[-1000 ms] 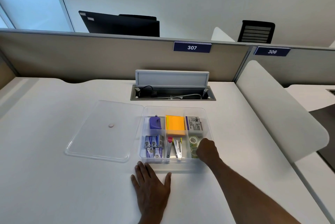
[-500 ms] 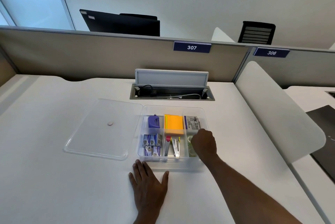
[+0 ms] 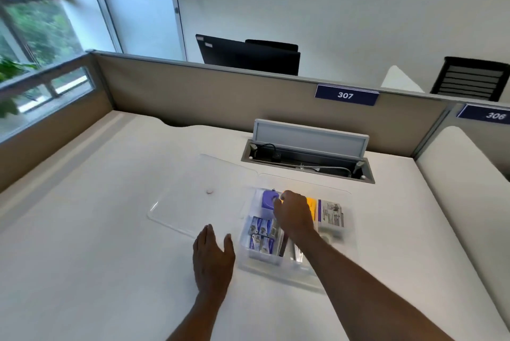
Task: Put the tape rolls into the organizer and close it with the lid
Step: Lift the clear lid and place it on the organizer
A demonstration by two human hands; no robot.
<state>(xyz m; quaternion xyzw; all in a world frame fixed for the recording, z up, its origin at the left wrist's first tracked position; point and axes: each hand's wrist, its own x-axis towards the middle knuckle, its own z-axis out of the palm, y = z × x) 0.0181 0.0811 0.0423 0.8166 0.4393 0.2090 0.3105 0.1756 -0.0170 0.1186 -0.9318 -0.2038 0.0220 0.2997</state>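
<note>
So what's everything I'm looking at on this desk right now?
organizer: one, clear, desk centre, open
lid: one, clear, flat left of organizer
purple item: one, back-left compartment
small boxes: about four, blue-white, front-left compartment
yellow pad: one, back middle, partly hidden
labelled packet: one, white, back-right
cable hatch: one, grey, open, behind
left hand: flat on desk
right hand: over organizer, grip unclear
</note>
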